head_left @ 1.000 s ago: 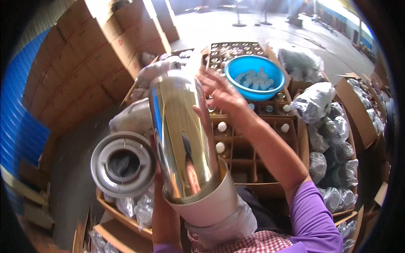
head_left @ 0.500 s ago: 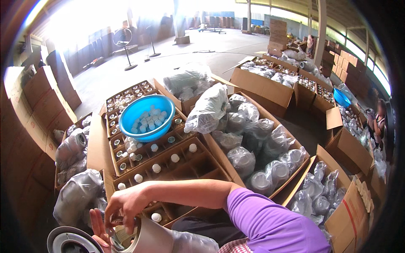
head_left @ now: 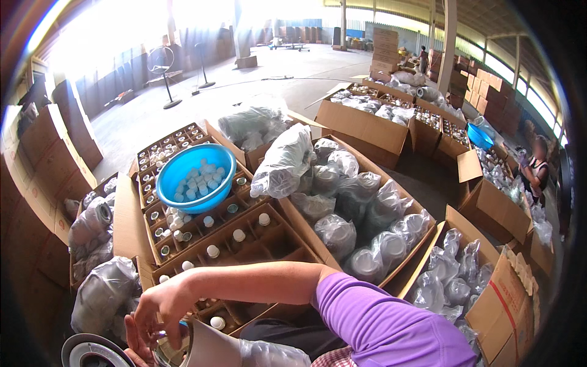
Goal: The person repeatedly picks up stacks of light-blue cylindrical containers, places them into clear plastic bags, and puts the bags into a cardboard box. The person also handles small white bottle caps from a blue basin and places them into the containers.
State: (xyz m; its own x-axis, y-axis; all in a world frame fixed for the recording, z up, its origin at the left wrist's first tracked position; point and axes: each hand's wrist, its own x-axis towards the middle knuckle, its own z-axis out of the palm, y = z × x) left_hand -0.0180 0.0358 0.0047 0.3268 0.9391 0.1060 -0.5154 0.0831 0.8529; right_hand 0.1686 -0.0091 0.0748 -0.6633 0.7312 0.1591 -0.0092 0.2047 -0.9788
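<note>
At the lower left, my right hand (head_left: 160, 312) reaches across with bent, closed fingers at the open mouth of a grey cylinder (head_left: 215, 347). A bluish glint shows by the fingertips; what they hold is too hidden to name. Partly behind it, the fingers of my left hand (head_left: 133, 339) are stretched out beside the same mouth; its palm and thumb are mostly hidden. The cylinder lies tilted, its mouth to the left, with clear plastic wrap (head_left: 272, 356) around its other end. A round grey-and-white part (head_left: 95, 353) is just left of my hands, cut off by the lower edge.
Divided cartons (head_left: 278, 244) with white-capped pieces lie ahead. On them sits a blue basin (head_left: 165, 194) of white caps. Cartons of plastic-wrapped pieces (head_left: 336, 235) stand to the right, more bagged pieces (head_left: 104, 293) at left. A person (head_left: 537, 168) works far right.
The view has shifted, so the scene sits further left. My right hand has moved left and down over the mouth. My left fingers, upright before, are now partly behind it.
</note>
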